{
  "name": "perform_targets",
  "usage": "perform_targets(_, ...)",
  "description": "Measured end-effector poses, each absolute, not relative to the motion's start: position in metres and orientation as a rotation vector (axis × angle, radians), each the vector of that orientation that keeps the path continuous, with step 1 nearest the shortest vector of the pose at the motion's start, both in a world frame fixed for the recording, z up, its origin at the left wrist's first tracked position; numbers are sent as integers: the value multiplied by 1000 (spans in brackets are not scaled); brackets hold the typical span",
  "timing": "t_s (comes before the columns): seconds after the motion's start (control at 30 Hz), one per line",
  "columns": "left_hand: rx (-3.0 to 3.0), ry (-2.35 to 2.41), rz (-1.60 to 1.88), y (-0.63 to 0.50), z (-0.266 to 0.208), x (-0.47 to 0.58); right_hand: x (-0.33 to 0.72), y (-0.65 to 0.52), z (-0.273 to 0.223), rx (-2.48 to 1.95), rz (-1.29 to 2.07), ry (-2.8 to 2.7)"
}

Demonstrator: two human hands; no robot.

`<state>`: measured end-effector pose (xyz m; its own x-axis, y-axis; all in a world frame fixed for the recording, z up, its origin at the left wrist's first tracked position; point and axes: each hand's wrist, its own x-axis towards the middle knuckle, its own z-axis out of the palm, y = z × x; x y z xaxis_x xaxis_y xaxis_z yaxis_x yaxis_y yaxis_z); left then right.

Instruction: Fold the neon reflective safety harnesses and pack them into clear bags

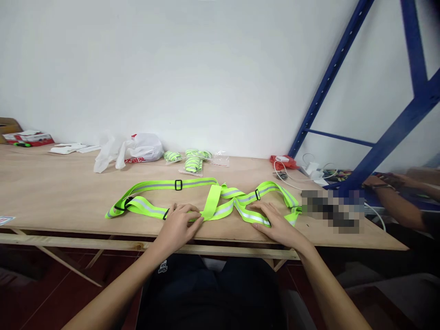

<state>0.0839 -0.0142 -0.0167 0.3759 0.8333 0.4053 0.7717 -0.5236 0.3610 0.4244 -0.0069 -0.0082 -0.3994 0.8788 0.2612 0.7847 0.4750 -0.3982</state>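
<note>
A neon yellow-green reflective vest made of elastic straps lies spread on the wooden table, with silver stripes and black buckles. My left hand rests on its lower strap left of the middle, thumb and index finger close together at the strap's edge. A black buckle shows partly beside the knuckles. My right hand lies over the right loop, thumb and fingers apart, with a strap running between them. The straps beneath both palms are hidden.
Bagged striped bundles, a clear plastic bag and a white plastic bag lie near the wall. A red cloth, white cable and blue metal frame stand right. Another person's arm is beyond the frame.
</note>
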Motion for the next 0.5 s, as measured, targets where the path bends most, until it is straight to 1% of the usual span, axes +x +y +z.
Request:
perform_targets(0.07,2448,1424,879,-13,-17,82,422,-9,-10,-1350,307,-2277)
perform_targets(0.13,2383,1405,927,-12,-18,79,420,-11,-17,-1351,234,-2235)
perform_targets(0.2,2335,1399,962,-11,-18,77,418,-12,-26,-1372,22,-2173)
perform_targets(0.33,2311,1407,949,-11,-17,76,426,-25,-37,-1325,-508,-2060)
perform_targets(0.4,2322,1422,945,-10,-18,76,442,-37,-34,-1310,-643,-1975)
perform_targets(0.5,2378,1452,946,-9,-22,76,478,-54,-24,-1378,-714,-1814)
